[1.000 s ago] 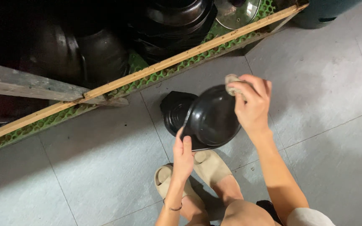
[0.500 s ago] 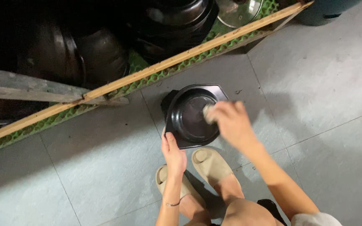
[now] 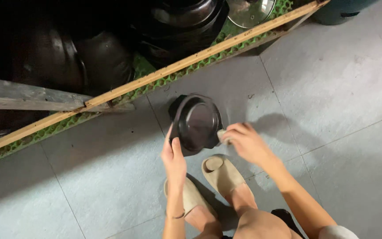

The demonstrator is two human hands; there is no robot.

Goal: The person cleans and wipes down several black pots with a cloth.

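Since half a second ago, the black pan (image 3: 196, 122) has tipped up on its lower edge, and my right hand (image 3: 247, 144) has slid from the pan's middle to its 4 o'clock rim.

From the head camera I see my left hand (image 3: 173, 155) at the pan's 7 o'clock edge, thumb and fingers clamped on the rim and holding the pan tilted above the grey tiled floor (image 3: 332, 97). My right hand's fingers are curled together around a small pale scrub pad (image 3: 222, 135), which presses against the pan's outer rim. A second dark piece (image 3: 176, 107) lies under the pan at 11 o'clock, touching it.

My two beige sandals (image 3: 217, 175) stand at 6 o'clock, just below the pan, leaving little room on that side. At 12 o'clock a wooden rail (image 3: 200, 57) runs diagonally, edging a green mesh mat (image 3: 144, 68) that carries big dark pots (image 3: 102, 57) and a glass lid (image 3: 250, 9); a strip of bare tile separates the pan from that rail. Towards 3 o'clock the floor lies open up to a dark green container (image 3: 339, 9) at the top corner. Towards 9 o'clock the tiles are also open.
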